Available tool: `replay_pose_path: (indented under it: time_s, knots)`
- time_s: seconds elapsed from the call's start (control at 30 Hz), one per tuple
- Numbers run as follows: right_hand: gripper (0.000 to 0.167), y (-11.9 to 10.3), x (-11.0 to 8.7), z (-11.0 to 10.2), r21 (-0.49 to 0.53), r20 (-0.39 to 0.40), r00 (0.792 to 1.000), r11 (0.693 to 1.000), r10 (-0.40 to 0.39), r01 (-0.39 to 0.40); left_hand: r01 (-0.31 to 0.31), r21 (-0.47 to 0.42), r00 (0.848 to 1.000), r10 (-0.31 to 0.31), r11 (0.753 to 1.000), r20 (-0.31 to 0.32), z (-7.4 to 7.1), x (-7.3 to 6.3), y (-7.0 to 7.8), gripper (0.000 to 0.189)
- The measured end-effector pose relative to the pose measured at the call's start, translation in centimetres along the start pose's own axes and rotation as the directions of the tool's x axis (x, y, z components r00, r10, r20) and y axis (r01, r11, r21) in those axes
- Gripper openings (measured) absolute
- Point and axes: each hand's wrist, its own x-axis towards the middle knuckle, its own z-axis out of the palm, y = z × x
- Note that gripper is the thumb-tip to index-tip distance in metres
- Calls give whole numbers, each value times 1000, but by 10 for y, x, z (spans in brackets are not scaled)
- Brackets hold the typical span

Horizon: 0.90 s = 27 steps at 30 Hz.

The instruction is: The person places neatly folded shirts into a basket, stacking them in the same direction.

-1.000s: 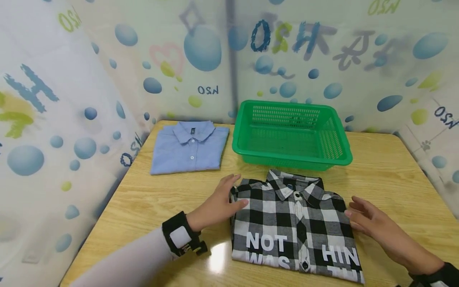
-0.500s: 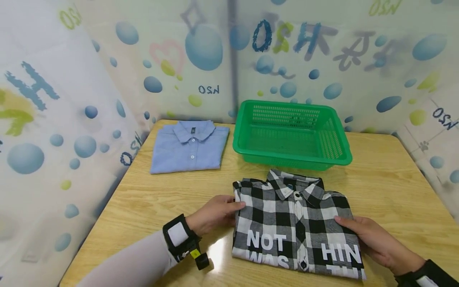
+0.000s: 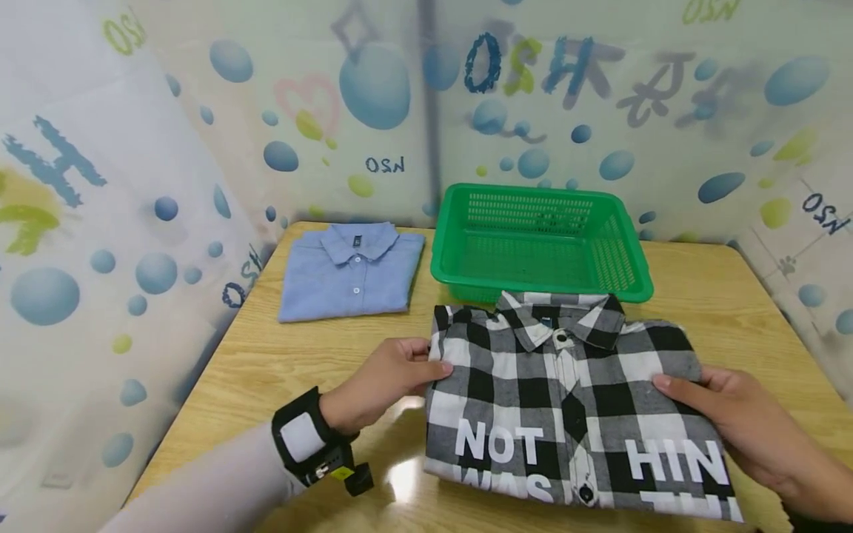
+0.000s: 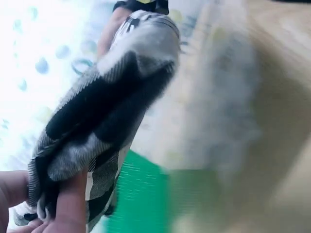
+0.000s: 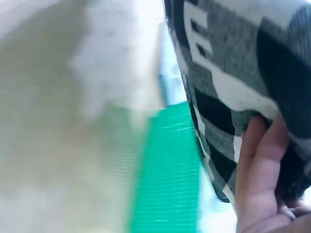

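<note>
A folded black-and-white checked shirt (image 3: 533,392) with white lettering is held up off the table, its collar overlapping the basket's front in the head view. My left hand (image 3: 383,381) grips its left side, thumb on top and fingers tucked beneath. On the opposite side my right hand (image 3: 753,418) holds the edge the same way. The left wrist view shows the fingers (image 4: 70,206) pinching the layered side of the cloth. In the right wrist view, fingers (image 5: 260,170) press under the shirt's underside.
Behind the shirt stands a green plastic basket (image 3: 442,274) with perforated walls and a bare bottom. A folded light blue shirt (image 3: 353,277) lies to its left on the wooden table (image 3: 320,355). A printed curtain (image 3: 380,185) hangs close behind the table.
Both hands have gone from beside the checked shirt to gripping its sides. The shirt has risen off the table, toward the camera. The blue shirt and basket stayed put.
</note>
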Motion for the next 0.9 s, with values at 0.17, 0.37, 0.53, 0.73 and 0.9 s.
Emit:
replay_pose_path:
  time_s: [0.17, 0.37, 0.53, 0.73, 0.9]
  knots:
    - [28, -56, -12, -18, -23, -79, 991, 994, -111, 110, -103, 80, 995, 103, 991, 12, -13, -4, 73, 34]
    - [25, -122, 28, -40, -105, -66, 966, 964, -251, 244, -139, 248, 975, 177, 959, -135, -22, 44, 143, 10]
    - [19, -161, 80, -55, -209, -53, 970, 953, -235, 220, -91, 339, 968, 163, 936, -191, -28, 105, 171, 12]
    - [56, -170, 133, -57, -353, -64, 974, 917, -219, 184, -41, 477, 959, 168, 878, -226, -34, 168, 165, 34]
    - [59, -166, 158, -50, -445, -94, 969, 880, -227, 163, 4, 584, 943, 191, 812, -272, -38, 203, 146, 54]
